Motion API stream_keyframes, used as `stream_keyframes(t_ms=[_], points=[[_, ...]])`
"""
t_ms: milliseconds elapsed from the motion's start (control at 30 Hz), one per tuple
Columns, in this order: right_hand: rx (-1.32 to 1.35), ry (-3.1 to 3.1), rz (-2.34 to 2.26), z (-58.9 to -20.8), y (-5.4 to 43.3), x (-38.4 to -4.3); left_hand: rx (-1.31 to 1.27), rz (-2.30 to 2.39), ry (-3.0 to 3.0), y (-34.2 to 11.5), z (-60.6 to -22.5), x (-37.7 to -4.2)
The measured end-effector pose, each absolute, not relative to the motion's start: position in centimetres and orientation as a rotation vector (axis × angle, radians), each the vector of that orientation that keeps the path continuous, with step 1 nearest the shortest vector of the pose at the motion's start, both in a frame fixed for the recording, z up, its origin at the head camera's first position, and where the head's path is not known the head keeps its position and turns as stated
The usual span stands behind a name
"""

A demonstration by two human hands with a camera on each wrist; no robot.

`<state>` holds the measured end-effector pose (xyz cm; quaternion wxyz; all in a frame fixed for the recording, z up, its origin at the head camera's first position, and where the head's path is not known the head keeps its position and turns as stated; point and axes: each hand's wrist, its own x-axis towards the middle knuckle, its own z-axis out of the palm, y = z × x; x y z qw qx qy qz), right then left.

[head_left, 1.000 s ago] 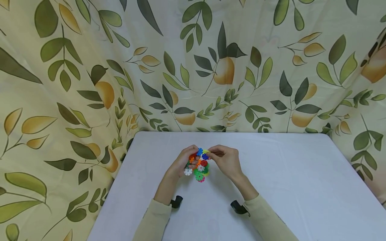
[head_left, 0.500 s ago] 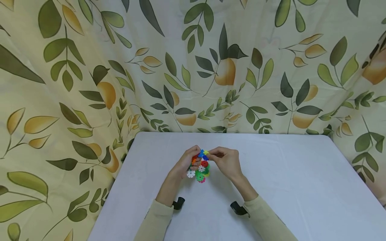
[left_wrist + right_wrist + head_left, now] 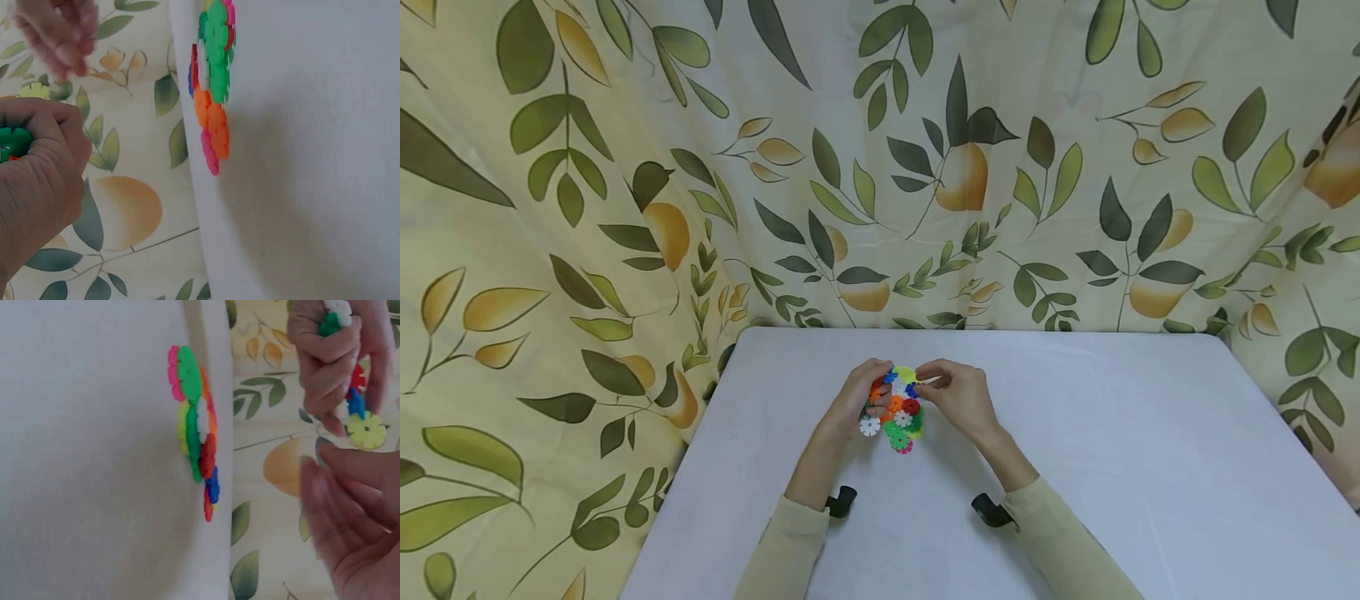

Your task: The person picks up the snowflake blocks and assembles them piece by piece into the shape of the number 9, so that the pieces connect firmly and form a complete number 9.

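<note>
My left hand (image 3: 853, 398) grips a short string of interlocking plastic flower discs. White and green discs poke out above its curled fingers, and red and blue discs (image 3: 356, 403) show below. At the end of the string, a yellow disc (image 3: 367, 430) is joined to the blue one. My right hand (image 3: 962, 400) is close beside that yellow disc, its thumb and finger apart with nothing visible between them. Under the hands, a cluster of green, orange, red, white, blue and pink discs (image 3: 189, 372) lies at the tabletop, partly covered by the left fingers in the head view.
The white table (image 3: 1075, 467) reaches a leaf-and-fruit patterned curtain (image 3: 1030, 275) at the back and sides. Black wrist camera mounts (image 3: 992, 510) stick out inward from both sleeves.
The yellow disc has turned from nearly edge-on to facing the head camera. My right fingertips have parted slightly from it, while the left hand has shifted only a little.
</note>
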<state>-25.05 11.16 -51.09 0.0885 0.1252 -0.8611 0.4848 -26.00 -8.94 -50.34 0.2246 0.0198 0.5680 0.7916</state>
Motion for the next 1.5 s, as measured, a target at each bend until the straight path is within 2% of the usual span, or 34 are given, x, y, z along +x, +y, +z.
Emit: stream_keyframes(t_ms=[267, 567, 833, 1333, 1500], points=[[0.463, -2.92, 1.159, -52.2, 9.9, -26.5, 0.094, 2.151, 1.668, -9.2, -50.6, -26.3], [0.478, -3.051, 0.989, -53.3, 9.2, -27.3, 0.086, 2.143, 1.634, -9.0, -51.0, -26.3], [0.346, -3.076, 1.085, -53.6, 9.7, -27.1, 0.073, 2.147, 1.532, -9.0, -50.5, -26.1], [0.352, -3.07, 1.211, -53.7, 10.6, -26.6, 0.069, 2.125, 1.552, -9.3, -50.6, -26.2], [0.292, -2.914, 1.394, -53.1, 11.5, -26.1, 0.073, 2.121, 1.58, -9.3, -50.5, -26.2]])
